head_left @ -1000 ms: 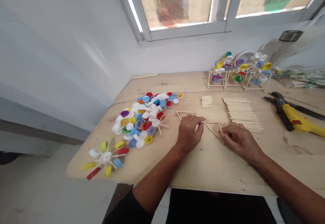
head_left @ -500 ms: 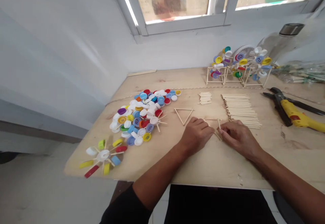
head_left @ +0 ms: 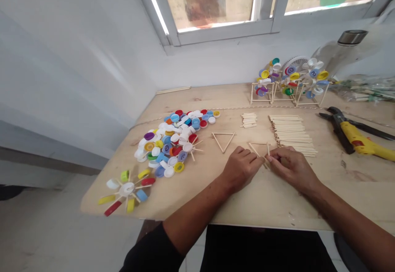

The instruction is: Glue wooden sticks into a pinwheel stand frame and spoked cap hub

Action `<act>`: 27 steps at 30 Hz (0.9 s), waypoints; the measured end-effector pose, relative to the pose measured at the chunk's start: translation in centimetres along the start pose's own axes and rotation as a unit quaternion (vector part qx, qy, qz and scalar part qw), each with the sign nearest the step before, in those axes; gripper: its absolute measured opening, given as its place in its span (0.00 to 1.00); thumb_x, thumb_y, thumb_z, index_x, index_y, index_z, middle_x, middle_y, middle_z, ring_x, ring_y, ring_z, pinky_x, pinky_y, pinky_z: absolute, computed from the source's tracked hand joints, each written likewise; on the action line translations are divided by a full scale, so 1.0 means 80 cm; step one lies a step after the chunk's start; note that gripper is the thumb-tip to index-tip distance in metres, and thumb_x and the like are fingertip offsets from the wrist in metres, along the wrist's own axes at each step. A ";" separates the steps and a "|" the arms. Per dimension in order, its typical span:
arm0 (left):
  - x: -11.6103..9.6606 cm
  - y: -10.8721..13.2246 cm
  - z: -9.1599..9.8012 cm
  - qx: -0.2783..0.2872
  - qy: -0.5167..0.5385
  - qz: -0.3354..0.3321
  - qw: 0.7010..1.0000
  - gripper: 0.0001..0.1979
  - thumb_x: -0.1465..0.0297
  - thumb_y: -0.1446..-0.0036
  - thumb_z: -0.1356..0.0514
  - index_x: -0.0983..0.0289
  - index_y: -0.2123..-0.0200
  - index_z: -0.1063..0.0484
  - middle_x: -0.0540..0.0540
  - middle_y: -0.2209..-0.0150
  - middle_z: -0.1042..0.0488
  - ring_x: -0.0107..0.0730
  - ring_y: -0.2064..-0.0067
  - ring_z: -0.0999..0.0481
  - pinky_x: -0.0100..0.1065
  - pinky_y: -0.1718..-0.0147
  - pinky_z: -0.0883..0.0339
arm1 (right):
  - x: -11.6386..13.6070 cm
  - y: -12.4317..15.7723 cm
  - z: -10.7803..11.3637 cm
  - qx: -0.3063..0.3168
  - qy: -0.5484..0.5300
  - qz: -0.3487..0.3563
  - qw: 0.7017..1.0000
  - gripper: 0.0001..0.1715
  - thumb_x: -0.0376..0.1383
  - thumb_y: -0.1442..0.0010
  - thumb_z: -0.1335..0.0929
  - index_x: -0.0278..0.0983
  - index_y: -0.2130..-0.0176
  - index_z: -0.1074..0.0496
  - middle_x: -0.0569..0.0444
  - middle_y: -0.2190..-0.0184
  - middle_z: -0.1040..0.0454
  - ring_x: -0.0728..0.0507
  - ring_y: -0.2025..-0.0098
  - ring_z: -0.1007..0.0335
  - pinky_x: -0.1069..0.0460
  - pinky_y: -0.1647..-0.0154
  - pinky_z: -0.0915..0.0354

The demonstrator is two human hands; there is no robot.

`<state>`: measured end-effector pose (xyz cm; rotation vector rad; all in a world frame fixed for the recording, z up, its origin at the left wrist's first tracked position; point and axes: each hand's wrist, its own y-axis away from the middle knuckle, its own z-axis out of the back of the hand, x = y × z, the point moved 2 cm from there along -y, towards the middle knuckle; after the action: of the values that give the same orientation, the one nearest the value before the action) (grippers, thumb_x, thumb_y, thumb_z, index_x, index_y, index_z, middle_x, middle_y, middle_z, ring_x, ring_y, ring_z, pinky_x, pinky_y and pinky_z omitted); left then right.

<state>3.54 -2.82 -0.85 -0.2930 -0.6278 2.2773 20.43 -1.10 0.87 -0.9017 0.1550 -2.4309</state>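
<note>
My left hand (head_left: 241,168) and my right hand (head_left: 291,168) meet at the middle of the plywood board (head_left: 271,206). Between their fingertips are thin wooden sticks (head_left: 257,151), forming a loose angled shape. Both hands pinch these sticks, though the fingers hide the joint. To the left of my left hand lies a finished stick triangle (head_left: 222,141), untouched. Just beyond my right hand is a wide row of loose sticks (head_left: 291,134), with a smaller stack of sticks (head_left: 249,120) beside it.
A heap of coloured bottle caps (head_left: 173,142) and a cap pinwheel (head_left: 126,189) lie on the left of the board. Stick-framed cap windmills (head_left: 288,83) stand at the back. Yellow-handled cutters (head_left: 352,131) lie on the right, below a window and beside a white wall.
My left hand has moved right, off the stick triangle, and now meets my right hand. The sticks between them have drawn closer together. The view has shifted slightly.
</note>
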 end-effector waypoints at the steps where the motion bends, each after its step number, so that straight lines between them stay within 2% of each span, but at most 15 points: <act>1: -0.001 0.000 0.000 -0.004 -0.005 -0.005 1.000 0.11 0.73 0.37 0.51 0.65 0.63 0.28 0.50 0.75 0.30 0.28 0.71 0.32 0.34 0.68 0.46 | 0.000 0.000 0.001 0.002 -0.013 -0.008 1.000 0.15 0.40 0.39 0.38 0.37 0.75 0.34 0.57 0.78 0.29 0.48 0.73 0.36 0.50 0.64 0.42; 5: -0.007 -0.001 0.001 -0.016 -0.027 -0.032 0.999 0.11 0.74 0.36 0.50 0.66 0.58 0.29 0.50 0.75 0.30 0.28 0.71 0.33 0.34 0.69 0.46 | 0.003 -0.002 0.002 0.019 -0.055 -0.034 0.998 0.15 0.41 0.39 0.38 0.37 0.74 0.32 0.56 0.76 0.27 0.47 0.71 0.34 0.50 0.63 0.41; 16: -0.008 0.000 -0.006 -0.034 -0.040 -0.036 0.998 0.10 0.74 0.37 0.49 0.64 0.67 0.28 0.50 0.77 0.32 0.28 0.72 0.34 0.34 0.70 0.45 | 0.005 -0.001 0.002 0.030 -0.065 -0.049 0.996 0.17 0.42 0.39 0.39 0.37 0.75 0.33 0.56 0.78 0.29 0.48 0.73 0.34 0.52 0.66 0.40; 27: -0.005 0.002 -0.009 -0.033 -0.017 -0.031 0.999 0.10 0.73 0.37 0.48 0.64 0.67 0.28 0.50 0.76 0.29 0.28 0.70 0.32 0.34 0.68 0.43 | 0.003 -0.001 -0.001 0.025 -0.063 -0.052 0.996 0.17 0.42 0.39 0.39 0.37 0.76 0.35 0.57 0.79 0.31 0.48 0.73 0.36 0.52 0.67 0.40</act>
<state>4.01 -2.95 -1.56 -0.2637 -0.7214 2.2100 20.19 -1.12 0.94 -1.0622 0.0014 -2.4517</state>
